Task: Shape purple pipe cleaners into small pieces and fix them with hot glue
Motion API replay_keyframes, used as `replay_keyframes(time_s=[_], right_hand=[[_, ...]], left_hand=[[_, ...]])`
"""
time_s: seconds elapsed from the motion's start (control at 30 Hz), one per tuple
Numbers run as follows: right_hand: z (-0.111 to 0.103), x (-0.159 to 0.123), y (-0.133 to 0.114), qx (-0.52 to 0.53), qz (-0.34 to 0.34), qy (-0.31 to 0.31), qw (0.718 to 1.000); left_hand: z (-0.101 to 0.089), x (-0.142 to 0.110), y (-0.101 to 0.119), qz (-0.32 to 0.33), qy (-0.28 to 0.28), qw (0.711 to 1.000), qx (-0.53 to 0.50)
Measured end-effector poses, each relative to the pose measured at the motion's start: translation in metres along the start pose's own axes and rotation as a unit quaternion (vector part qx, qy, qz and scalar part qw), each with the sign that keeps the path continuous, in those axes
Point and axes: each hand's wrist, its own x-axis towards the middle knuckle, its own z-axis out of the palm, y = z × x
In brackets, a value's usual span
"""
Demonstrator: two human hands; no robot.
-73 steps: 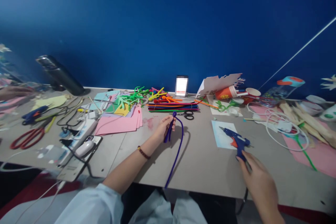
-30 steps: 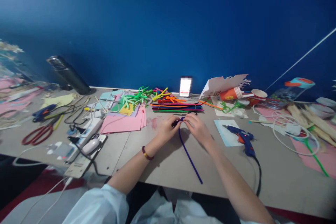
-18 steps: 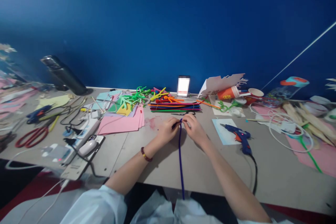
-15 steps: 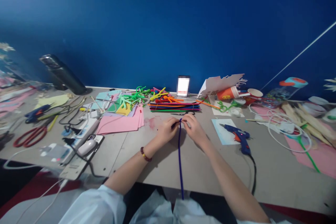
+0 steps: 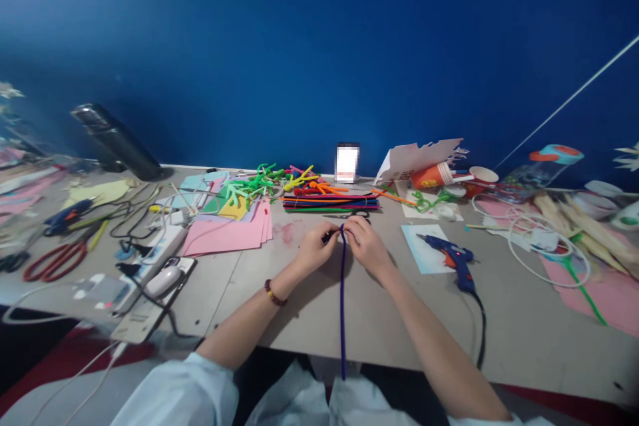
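Observation:
Both hands meet over the middle of the table, pinching the top end of a purple pipe cleaner (image 5: 343, 306). My left hand (image 5: 317, 245) has its fingertips closed on it from the left. From the right, my right hand (image 5: 367, 243) grips the same end with thumb and fingers. The rest of the pipe cleaner runs straight down toward me, past the table's front edge. Its exact shape between the fingertips is too small to make out. Just beyond my hands lies a bundle of coloured pipe cleaners (image 5: 329, 203), with dark-handled scissors (image 5: 359, 216) in front of it.
To the right, a blue glue gun (image 5: 456, 258) rests partly on a light blue card (image 5: 424, 259). Pink paper (image 5: 224, 237), a power strip (image 5: 154, 259) and red-handled scissors (image 5: 56, 262) lie left. A phone (image 5: 347, 163) stands by the wall, near twisted green pipe cleaners (image 5: 257, 183).
The view has shifted very slightly. Both hands stay at the purple pipe cleaner's top end, and its lower length hangs a little straighter.

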Motion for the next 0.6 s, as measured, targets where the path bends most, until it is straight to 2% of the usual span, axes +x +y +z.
replay_keyframes(time_s=[0.2,0.27,0.37,0.47,0.6], right_hand=[[0.003,-0.0015,0.0019,-0.057,-0.023,-0.003,0.998],[0.0029,-0.0017,0.0021,-0.052,-0.015,0.002,0.999],[0.0022,-0.0026,0.0036,-0.03,0.01,0.032,0.999],[0.0023,-0.0034,0.0051,-0.008,0.022,0.052,0.998],[0.0034,-0.0021,0.0009,0.034,0.032,0.07,0.996]], left_hand=[[0.0029,-0.0017,-0.0009,0.034,0.012,0.999,0.02],[0.0045,-0.0009,-0.0018,0.022,0.015,1.0,0.011],[0.0051,0.002,-0.001,-0.064,0.011,0.994,-0.085],[0.0035,0.0046,0.0026,-0.176,-0.041,0.961,-0.207],[0.0022,0.0057,0.0056,-0.245,-0.051,0.919,-0.306]])
